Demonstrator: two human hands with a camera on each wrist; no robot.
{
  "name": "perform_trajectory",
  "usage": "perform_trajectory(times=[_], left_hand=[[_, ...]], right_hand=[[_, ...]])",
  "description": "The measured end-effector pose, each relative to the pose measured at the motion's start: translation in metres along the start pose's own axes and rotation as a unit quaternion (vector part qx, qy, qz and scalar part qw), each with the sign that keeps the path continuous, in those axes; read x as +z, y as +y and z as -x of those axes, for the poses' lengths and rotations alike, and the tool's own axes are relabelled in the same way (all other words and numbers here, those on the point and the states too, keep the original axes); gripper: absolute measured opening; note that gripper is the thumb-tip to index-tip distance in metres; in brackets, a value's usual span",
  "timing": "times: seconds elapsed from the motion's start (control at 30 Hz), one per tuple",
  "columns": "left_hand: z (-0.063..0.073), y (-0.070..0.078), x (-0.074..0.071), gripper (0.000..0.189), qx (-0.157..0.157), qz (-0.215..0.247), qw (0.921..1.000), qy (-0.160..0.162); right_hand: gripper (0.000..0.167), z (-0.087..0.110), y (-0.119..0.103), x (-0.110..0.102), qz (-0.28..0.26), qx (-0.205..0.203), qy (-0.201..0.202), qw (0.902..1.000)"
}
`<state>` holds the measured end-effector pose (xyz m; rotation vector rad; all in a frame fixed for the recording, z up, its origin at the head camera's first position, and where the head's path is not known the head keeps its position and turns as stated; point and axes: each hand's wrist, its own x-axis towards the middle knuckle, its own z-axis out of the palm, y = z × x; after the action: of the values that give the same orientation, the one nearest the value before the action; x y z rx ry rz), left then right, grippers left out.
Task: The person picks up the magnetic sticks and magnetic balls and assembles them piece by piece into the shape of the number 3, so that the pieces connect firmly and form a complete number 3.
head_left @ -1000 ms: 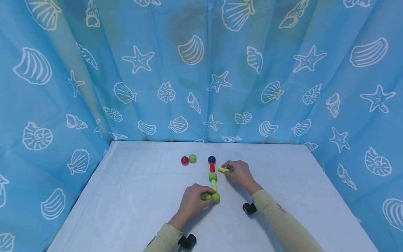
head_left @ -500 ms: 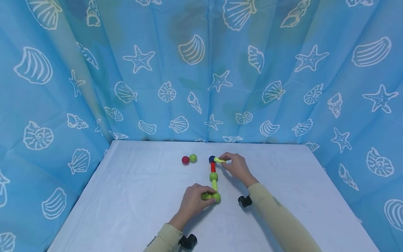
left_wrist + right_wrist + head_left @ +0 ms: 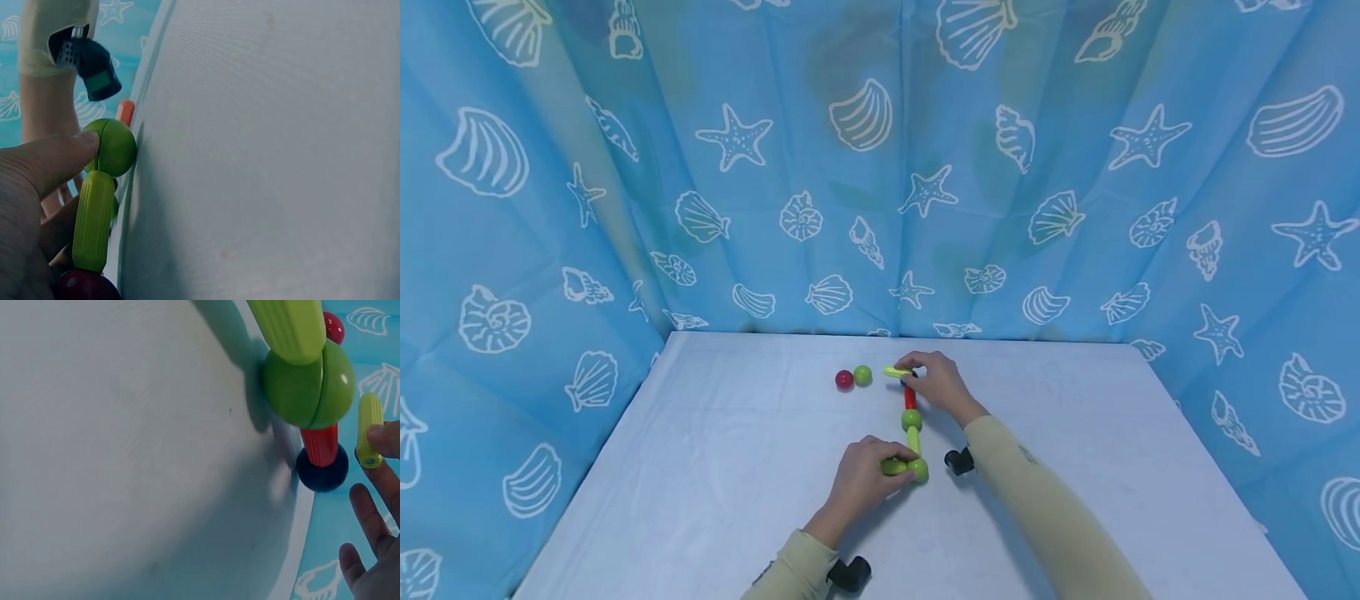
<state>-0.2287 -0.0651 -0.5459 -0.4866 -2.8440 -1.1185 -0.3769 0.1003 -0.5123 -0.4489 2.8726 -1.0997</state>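
Note:
On the white table lies a toy chain of balls joined by grooved rods. Its near green ball (image 3: 917, 470) is pinched between the thumb and fingers of my left hand (image 3: 859, 479). A yellow-green rod (image 3: 92, 222) runs from that ball to a dark red ball (image 3: 87, 285) in the left wrist view. Farther along are another green ball (image 3: 912, 419), a red rod (image 3: 910, 398) and a dark blue end ball (image 3: 322, 469), mostly hidden in the head view. My right hand (image 3: 942, 385) pinches a loose yellow-green rod (image 3: 370, 430) just beyond the blue ball, apart from it.
A loose red ball (image 3: 844, 380) and a loose green ball (image 3: 862, 376) sit side by side at the back, left of the chain. A blue shell-patterned curtain (image 3: 805, 167) hangs behind the table (image 3: 737, 433). Black cameras are on both wrists.
My right hand has carried the loose rod leftward from the chain's right side, past the blue ball, to just behind it. My left hand has kept its hold.

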Motion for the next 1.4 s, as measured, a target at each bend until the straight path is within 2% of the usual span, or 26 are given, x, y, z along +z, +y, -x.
perform_trajectory(times=[0.3,0.63,1.4], left_hand=[[0.001,0.0,-0.001,0.024,0.007,0.007,1.0,0.001],[0.001,0.003,-0.002,0.022,0.02,0.007,0.9996,0.017],[0.001,0.001,-0.002,0.022,0.011,0.003,0.9999,0.011]], right_hand=[[0.023,-0.011,0.001,0.013,-0.004,0.004,-0.02,0.9998],[0.022,-0.014,-0.001,0.013,-0.004,-0.012,-0.027,0.9996],[0.022,-0.018,0.007,0.015,-0.011,0.032,-0.044,0.9984]])
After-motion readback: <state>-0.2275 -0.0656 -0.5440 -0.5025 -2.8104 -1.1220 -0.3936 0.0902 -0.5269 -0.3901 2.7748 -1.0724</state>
